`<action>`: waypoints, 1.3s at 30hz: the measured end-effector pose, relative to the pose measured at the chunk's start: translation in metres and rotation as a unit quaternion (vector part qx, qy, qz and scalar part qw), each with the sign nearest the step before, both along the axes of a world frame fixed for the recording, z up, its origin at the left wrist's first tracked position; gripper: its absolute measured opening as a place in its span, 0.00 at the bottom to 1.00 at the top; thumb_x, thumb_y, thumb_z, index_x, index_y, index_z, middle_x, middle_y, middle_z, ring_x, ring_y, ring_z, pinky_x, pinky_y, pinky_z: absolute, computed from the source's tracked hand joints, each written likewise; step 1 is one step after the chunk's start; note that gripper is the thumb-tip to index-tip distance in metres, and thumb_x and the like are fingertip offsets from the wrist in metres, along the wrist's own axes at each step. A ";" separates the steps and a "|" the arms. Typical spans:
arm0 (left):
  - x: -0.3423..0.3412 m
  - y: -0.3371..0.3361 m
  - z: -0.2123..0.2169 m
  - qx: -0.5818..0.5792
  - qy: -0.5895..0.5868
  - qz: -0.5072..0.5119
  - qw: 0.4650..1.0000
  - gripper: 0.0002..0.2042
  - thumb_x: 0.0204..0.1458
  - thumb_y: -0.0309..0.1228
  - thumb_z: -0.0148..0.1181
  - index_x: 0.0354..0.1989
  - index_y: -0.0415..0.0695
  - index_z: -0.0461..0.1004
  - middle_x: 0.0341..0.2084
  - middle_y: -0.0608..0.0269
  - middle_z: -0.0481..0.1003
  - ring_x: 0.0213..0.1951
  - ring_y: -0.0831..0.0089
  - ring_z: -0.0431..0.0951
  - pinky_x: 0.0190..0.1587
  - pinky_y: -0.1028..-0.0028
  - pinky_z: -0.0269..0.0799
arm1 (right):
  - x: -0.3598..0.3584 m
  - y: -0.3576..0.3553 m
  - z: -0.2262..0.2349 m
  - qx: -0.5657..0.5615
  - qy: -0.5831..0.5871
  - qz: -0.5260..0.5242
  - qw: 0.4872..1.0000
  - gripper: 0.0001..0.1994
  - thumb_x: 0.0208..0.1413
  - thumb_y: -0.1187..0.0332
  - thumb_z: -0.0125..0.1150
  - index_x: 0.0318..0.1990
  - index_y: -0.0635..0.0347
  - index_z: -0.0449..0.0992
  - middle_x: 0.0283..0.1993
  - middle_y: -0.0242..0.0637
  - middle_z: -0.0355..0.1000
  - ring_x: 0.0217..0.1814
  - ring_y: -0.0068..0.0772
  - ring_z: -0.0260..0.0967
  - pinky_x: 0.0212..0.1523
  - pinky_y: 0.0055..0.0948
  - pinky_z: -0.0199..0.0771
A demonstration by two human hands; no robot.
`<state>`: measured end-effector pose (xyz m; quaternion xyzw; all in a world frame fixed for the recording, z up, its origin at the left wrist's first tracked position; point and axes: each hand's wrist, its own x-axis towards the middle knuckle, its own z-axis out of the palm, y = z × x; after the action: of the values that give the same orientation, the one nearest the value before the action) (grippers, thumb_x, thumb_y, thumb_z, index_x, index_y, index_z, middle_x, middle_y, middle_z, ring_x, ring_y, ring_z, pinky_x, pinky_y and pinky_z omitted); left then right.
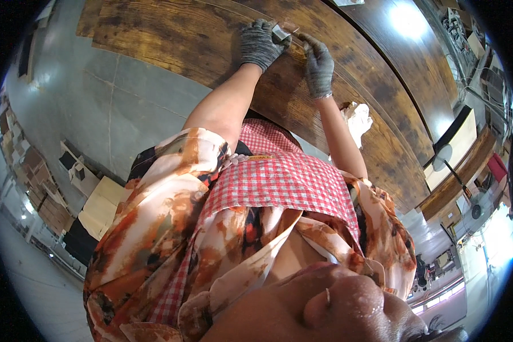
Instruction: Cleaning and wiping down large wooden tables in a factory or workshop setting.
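Observation:
Both of my hands wear grey knit gloves and are over a dark brown wood-grain board. My left hand (262, 47) is closed round a small object (280, 33) with a pale silvery face and a brownish, see-through-looking edge; its exact kind is not clear. Just to the right, my right hand (318, 65) is bent at the fingers, thumb and fingertips drawn together beside that object. Whatever lies between those fingertips is too small to make out. A crumpled white cloth or paper (358, 122) rests on the board by my right forearm.
More wood-grain boards (396, 74) lie beyond a dark gap on the right. Grey tiled floor (137, 94) shows on the left. Stacked cartons (43, 176) stand at the far left. A fan (442, 156) and wooden beams (456, 176) are at the right.

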<state>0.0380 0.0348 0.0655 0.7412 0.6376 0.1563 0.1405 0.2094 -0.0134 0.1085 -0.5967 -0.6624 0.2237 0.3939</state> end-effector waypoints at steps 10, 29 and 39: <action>0.007 -0.001 0.004 -0.001 -0.015 -0.007 1.000 0.35 0.46 0.60 0.63 0.54 0.43 0.72 0.49 0.43 0.70 0.54 0.50 0.69 0.61 0.53 0.61 | 0.027 0.043 -0.027 -0.375 0.348 -0.232 0.827 0.11 0.57 0.64 0.65 0.39 0.63 0.82 0.22 0.29 0.72 0.18 0.20 0.62 0.19 0.23 0.60; 0.011 -0.001 0.010 0.042 -0.022 -0.020 0.999 0.30 0.40 0.55 0.68 0.46 0.45 0.74 0.41 0.52 0.71 0.47 0.54 0.71 0.54 0.54 0.62 | 0.025 0.036 -0.009 -0.150 0.057 -0.059 0.985 0.14 0.60 0.68 0.61 0.52 0.52 0.79 0.35 0.34 0.77 0.33 0.28 0.72 0.34 0.28 0.74; 0.006 -0.008 0.022 -0.006 -0.043 0.003 0.999 0.30 0.45 0.55 0.67 0.50 0.45 0.74 0.45 0.48 0.71 0.51 0.53 0.71 0.59 0.55 0.62 | 0.057 0.018 0.021 -0.037 -0.118 0.060 0.991 0.20 0.51 0.74 0.64 0.54 0.47 0.78 0.41 0.42 0.74 0.42 0.42 0.74 0.43 0.34 0.75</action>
<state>0.0442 0.0263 0.0875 0.7313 0.6339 0.1842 0.1718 0.2668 0.0041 0.1290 -0.5923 -0.7300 0.1994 0.2767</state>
